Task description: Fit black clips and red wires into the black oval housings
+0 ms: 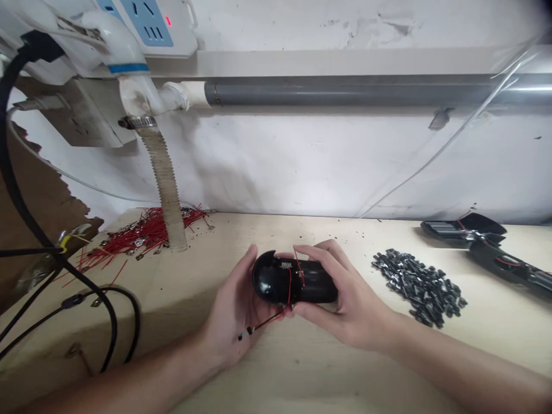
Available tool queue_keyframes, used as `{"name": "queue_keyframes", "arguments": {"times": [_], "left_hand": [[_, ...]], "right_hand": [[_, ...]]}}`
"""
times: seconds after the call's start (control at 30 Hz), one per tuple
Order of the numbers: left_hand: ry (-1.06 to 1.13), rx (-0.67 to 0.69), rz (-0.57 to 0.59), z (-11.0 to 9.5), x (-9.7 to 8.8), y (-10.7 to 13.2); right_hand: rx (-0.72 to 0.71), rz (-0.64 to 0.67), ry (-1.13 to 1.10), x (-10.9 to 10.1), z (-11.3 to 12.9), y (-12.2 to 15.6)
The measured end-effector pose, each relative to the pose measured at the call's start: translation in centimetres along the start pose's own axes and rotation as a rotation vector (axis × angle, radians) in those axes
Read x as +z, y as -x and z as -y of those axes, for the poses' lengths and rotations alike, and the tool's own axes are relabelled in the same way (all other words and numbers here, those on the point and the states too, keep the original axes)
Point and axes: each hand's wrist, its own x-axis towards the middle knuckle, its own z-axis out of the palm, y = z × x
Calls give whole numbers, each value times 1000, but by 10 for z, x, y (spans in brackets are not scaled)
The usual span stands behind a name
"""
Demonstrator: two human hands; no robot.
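Observation:
Between my two hands is a glossy black plastic housing point(269, 279) with a rounded left end, held above the table. My left hand point(237, 310) cups the rounded end from below and the left, thumb up along its side. My right hand point(345, 293) grips the other end, thumb on the near edge and fingers over the far edge. A thin red wire point(289, 287) crosses the housing's top near its middle. Below it, a dark lead with a small tip point(245, 333) hangs against my left palm. What lies under the housing is hidden.
Red wires with metal tabs point(146, 233) lie heaped back left, under a ribbed hose point(161, 178). Black cables point(81, 282) loop at the left. Small black parts point(425, 287) form a pile at the right; beyond it lie more black housings point(487, 241). A wall point(302, 167) bounds the back.

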Motion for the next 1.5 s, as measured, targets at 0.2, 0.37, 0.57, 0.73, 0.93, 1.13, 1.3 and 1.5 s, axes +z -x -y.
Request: {"name": "queue_keyframes", "arguments": {"times": [0.2,0.37,0.57,0.73,0.93,1.13,1.3,1.5], "left_hand": [[115,77,1,5,-5,-4],[-217,282,90,21,-8,-5],[-517,367,19,25,-3,-2],[-399,325,-124,30,-13,-5],[-416,337,-124,28,-9,-2],[-503,320,-254,22,-1,3],[-532,299,-291,22,-2,6],[-620,342,-344,16,3,7]], "right_hand": [[243,-81,-16,5,0,-1],[426,-95,-16,7,8,-1],[347,-25,-49,8,25,8],[315,9,-330,10,29,11],[298,15,-428,13,28,14],[84,35,-362,10,29,16],[32,34,-367,11,27,18],[-13,25,-313,11,30,14]]}}
